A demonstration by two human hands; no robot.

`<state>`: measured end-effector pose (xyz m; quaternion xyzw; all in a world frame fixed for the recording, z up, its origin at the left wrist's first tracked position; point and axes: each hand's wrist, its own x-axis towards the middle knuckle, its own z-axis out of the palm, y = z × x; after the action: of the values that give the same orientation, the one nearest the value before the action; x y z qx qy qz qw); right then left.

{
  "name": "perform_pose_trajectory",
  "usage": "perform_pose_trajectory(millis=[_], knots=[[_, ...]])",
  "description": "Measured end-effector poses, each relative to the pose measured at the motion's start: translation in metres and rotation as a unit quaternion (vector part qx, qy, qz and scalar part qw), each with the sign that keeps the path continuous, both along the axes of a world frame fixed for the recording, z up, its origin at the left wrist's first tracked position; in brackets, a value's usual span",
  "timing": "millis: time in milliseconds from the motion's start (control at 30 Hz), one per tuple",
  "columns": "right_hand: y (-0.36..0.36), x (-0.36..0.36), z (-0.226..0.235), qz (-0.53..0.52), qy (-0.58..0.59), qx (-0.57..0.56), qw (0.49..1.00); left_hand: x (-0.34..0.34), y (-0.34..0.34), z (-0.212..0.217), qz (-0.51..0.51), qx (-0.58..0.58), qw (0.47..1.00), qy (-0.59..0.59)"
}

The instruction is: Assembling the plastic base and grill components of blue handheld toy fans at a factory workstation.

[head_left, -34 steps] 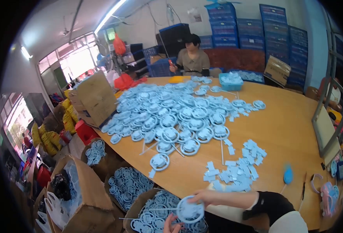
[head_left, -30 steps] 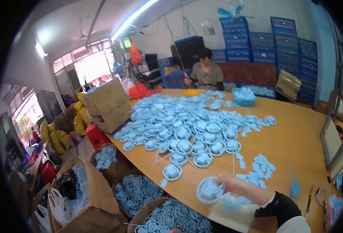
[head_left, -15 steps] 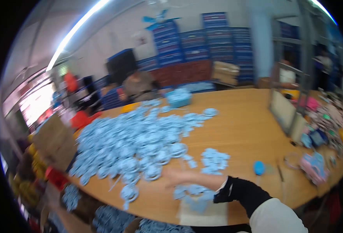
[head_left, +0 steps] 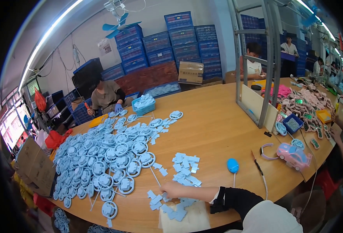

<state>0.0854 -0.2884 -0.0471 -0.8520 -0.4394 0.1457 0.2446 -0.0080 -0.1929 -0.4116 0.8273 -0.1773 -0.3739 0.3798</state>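
My right hand is low over the near part of the wooden table, its fingers bent down and drawn together on a small flat light blue plastic piece. More of these flat pieces lie beside the fingers, and some rest on a pale square sheet below the wrist. Another cluster of flat pieces lies just beyond my forearm. Left of the hand spreads a large heap of light blue steering-wheel-shaped plastic parts, some with thin rods sticking out. My left hand is out of view.
A blue oval object with a cord, a soldering iron and a pink toy car lie to the right. A metal frame stands on the table. Across it, a co-worker sits by a blue basket.
The view has swung right and steadied, so things sit further left and look sharper. My right hand remains low over the table, by the flat blue pieces.
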Motion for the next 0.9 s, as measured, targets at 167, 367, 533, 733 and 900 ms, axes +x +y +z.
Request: perform_pose_trajectory(millis=[167, 367, 533, 733, 900], knots=[[0.014, 0.006, -0.010, -0.021, 0.000, 0.209, 0.978, -0.041, 0.035, 0.007, 0.093, 0.043, 0.994, -0.034], [0.003, 0.008, 0.029, -0.078, 0.051, 0.264, 0.960, -0.227, 0.145, 0.039, 0.414, 0.156, 0.896, -0.042], [0.041, -0.038, 0.094, -0.025, 0.131, 0.362, 0.922, -0.324, 0.120, 0.079, 0.526, 0.231, 0.818, -0.022], [0.077, -0.086, 0.113, 0.072, 0.160, 0.360, 0.916, -0.361, 0.079, 0.130, 0.531, 0.309, 0.789, -0.003], [0.070, -0.101, 0.115, 0.171, 0.267, 0.279, 0.906, -0.354, 0.060, 0.275, 0.645, 0.230, 0.719, -0.122]])
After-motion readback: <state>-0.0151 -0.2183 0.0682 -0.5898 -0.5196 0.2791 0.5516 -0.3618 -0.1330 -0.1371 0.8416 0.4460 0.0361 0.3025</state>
